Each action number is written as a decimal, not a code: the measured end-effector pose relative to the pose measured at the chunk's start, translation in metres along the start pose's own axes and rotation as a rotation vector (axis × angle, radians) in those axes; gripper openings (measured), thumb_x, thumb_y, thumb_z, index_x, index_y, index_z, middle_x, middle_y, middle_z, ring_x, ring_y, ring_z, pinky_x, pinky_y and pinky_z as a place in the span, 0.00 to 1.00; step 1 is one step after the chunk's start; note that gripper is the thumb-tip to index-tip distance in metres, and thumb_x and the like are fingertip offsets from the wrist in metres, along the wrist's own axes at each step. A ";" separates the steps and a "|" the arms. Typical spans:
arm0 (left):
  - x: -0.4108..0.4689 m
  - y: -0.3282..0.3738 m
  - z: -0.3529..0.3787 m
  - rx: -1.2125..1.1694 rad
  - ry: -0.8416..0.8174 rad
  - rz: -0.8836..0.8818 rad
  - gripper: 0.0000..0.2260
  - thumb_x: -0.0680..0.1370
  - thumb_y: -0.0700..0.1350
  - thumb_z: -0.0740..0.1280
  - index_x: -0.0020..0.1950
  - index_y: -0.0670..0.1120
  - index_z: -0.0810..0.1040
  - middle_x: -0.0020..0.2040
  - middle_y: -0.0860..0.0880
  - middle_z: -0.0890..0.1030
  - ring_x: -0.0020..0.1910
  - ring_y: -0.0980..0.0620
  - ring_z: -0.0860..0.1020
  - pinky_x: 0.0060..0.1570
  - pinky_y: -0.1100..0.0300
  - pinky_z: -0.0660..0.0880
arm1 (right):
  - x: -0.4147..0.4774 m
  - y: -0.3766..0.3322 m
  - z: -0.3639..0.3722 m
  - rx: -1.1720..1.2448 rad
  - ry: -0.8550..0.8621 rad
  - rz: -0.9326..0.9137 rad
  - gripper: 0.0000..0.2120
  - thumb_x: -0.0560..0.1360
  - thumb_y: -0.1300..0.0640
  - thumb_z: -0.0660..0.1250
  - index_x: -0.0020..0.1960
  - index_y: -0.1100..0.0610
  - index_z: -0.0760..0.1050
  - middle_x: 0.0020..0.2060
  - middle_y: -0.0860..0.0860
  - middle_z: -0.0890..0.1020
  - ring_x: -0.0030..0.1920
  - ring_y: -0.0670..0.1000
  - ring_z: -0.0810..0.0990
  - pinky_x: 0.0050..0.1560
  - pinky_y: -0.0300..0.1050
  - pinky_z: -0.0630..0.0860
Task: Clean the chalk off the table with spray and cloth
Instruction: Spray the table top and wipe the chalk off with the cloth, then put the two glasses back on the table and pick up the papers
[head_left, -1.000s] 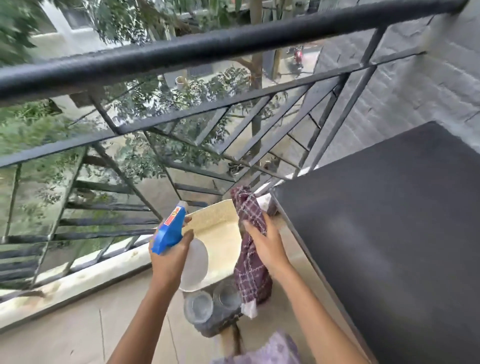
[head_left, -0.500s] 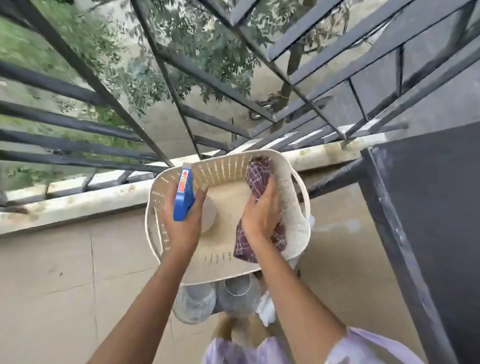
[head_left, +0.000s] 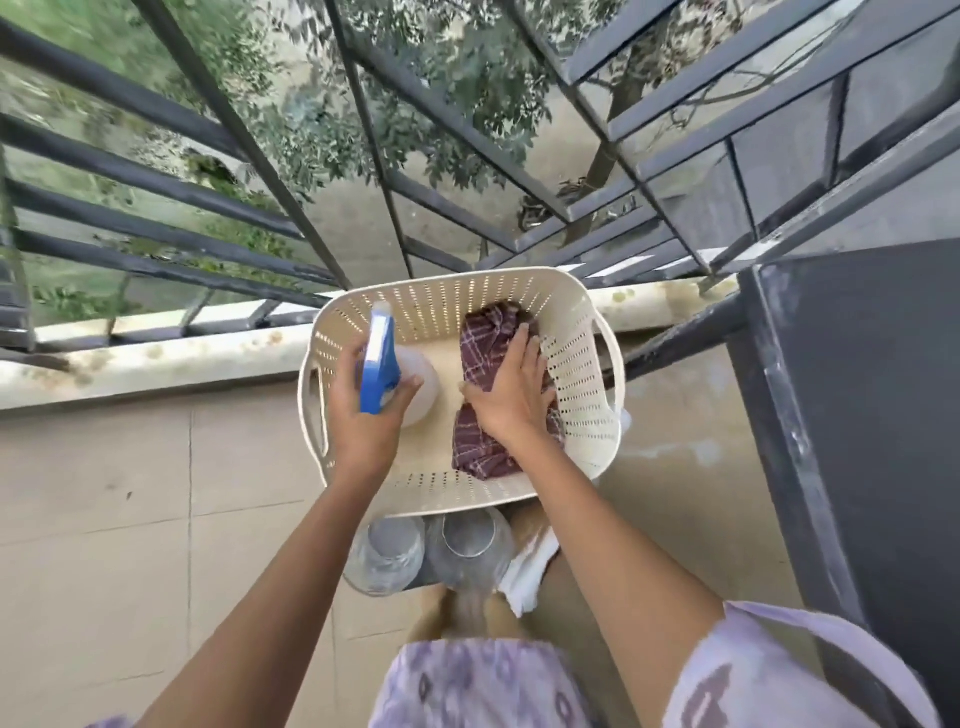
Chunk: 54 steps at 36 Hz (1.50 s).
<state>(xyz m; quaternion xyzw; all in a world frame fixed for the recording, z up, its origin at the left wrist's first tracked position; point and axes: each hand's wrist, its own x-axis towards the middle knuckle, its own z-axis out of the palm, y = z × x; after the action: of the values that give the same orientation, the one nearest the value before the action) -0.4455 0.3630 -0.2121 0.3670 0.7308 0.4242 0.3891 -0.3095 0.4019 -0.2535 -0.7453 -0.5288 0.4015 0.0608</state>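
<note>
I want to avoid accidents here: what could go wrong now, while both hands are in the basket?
1. The basket seems to sit above clear jars. Weight from the right hand, which rests on the cloth, might tip it.
2. The spray bottle, gripped by the left hand, may fall over when released.

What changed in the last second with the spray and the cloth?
Both hands went down into the white basket. The left hand lowered the spray bottle into its left side; the right hand laid the checked cloth, which had hung from it, on the basket floor and now rests flat on it. The left hand still grips the bottle; the jars under the basket are unmoved.
</note>
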 end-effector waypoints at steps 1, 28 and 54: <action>-0.002 0.000 -0.001 -0.020 0.017 -0.050 0.23 0.71 0.38 0.74 0.56 0.58 0.69 0.50 0.61 0.75 0.47 0.66 0.75 0.43 0.80 0.67 | -0.006 -0.001 -0.005 0.006 0.025 -0.042 0.47 0.74 0.48 0.68 0.76 0.55 0.36 0.77 0.55 0.42 0.76 0.55 0.43 0.73 0.62 0.47; -0.116 -0.100 -0.082 0.316 -0.349 0.270 0.40 0.56 0.54 0.79 0.62 0.61 0.61 0.56 0.62 0.68 0.59 0.65 0.67 0.57 0.73 0.61 | -0.173 0.075 0.065 -0.426 0.435 -0.268 0.53 0.57 0.34 0.74 0.69 0.68 0.64 0.68 0.62 0.69 0.73 0.61 0.60 0.73 0.57 0.42; -0.170 0.050 -0.123 0.155 -0.180 0.385 0.41 0.55 0.47 0.81 0.65 0.46 0.69 0.58 0.53 0.74 0.55 0.59 0.71 0.54 0.75 0.64 | -0.288 0.011 -0.048 0.298 0.712 -0.318 0.44 0.57 0.44 0.78 0.67 0.56 0.65 0.57 0.47 0.72 0.60 0.52 0.71 0.63 0.48 0.68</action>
<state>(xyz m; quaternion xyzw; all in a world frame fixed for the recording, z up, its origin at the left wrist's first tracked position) -0.4704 0.1932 -0.0816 0.5648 0.6401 0.3988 0.3351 -0.3032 0.1726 -0.0731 -0.7296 -0.5195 0.1764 0.4082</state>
